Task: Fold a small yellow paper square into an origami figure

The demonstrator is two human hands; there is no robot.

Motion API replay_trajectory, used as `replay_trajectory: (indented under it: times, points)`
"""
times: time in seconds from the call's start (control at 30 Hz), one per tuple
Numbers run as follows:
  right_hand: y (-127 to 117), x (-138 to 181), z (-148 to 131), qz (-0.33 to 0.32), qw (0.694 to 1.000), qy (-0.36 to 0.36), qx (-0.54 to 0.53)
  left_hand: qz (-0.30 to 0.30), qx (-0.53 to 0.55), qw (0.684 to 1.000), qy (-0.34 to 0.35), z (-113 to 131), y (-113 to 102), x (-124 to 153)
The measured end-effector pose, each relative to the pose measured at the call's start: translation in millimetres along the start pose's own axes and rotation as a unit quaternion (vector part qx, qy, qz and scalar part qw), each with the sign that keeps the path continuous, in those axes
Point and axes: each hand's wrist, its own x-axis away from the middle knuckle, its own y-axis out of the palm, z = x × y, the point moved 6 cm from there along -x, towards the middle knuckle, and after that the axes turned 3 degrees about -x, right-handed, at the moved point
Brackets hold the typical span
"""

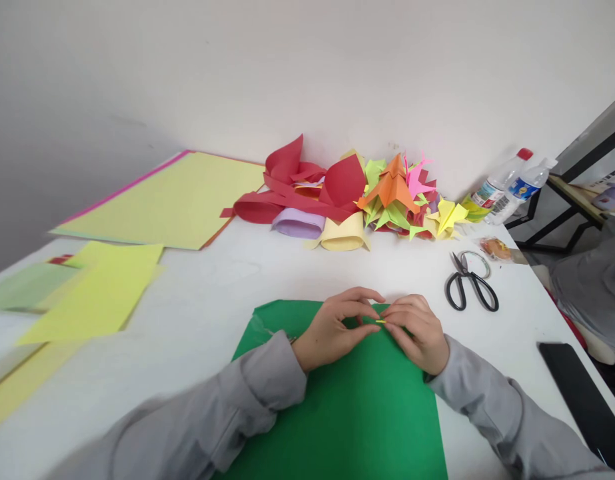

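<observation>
A large green sheet of paper (357, 413) lies on the white table in front of me. Over its far part, my left hand (340, 327) and my right hand (416, 331) meet fingertip to fingertip. Between them shows a tiny yellow strip (380, 321), pinched from both sides; it looks like paper, though most of it is hidden by the fingers. Both hands are closed in a pinch. A wrinkled clear scrap (261, 328) rests on the green sheet, left of my left wrist.
Black-handled scissors (471, 287) and a tape roll (480, 265) lie to the right. Folded paper shapes (394, 190) line the wall beside two bottles (517, 187). Yellow sheets (100, 287) and a paper stack (172, 200) are left. A black slab (582, 393) lies near the right edge; a person's grey sleeve (594, 280) is beyond.
</observation>
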Motion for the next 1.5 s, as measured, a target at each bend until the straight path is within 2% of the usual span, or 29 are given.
replay_trajectory:
  times: [0.13,0.2,0.27,0.33,0.4,0.43,0.7,1.07,1.37,1.5]
  points:
    - [-4.6,0.1,7.8,0.036,0.996,0.062,-0.053,-0.021,0.011,1.000,-0.018,-3.2,3.6,-1.3]
    - [-5.8,2.5,15.3,0.064,0.985,0.125,-0.097,-0.028,0.019,0.999,-0.020,-3.1,4.8,-2.4]
    - [-4.7,8.5,26.9,0.102,0.955,0.233,-0.153,-0.029,0.030,0.999,-0.019,-1.5,4.9,-3.6]
    - [1.4,17.1,37.0,0.125,0.903,0.349,-0.218,-0.034,0.034,0.999,-0.025,0.1,5.1,-4.5]
    - [10.2,21.0,39.0,0.121,0.862,0.408,-0.274,-0.042,0.030,0.998,-0.043,0.3,5.8,-5.0]
    - [13.7,21.0,38.0,0.116,0.852,0.419,-0.290,-0.046,0.027,0.997,-0.054,-0.1,6.2,-5.1]
    - [25.2,16.3,32.1,0.064,0.854,0.423,-0.297,-0.022,0.024,0.991,-0.127,-8.7,7.6,-5.3]
    - [26.9,17.7,34.4,0.051,0.854,0.422,-0.299,-0.037,0.052,0.980,-0.187,-18.1,10.9,-4.0]
    - [30.0,18.5,31.8,0.022,0.869,0.406,-0.282,-0.022,0.153,0.970,-0.187,-13.8,9.9,-4.8]
    - [29.0,18.9,33.1,0.033,0.865,0.412,-0.285,-0.021,0.135,0.970,-0.200,-16.3,9.9,-4.2]
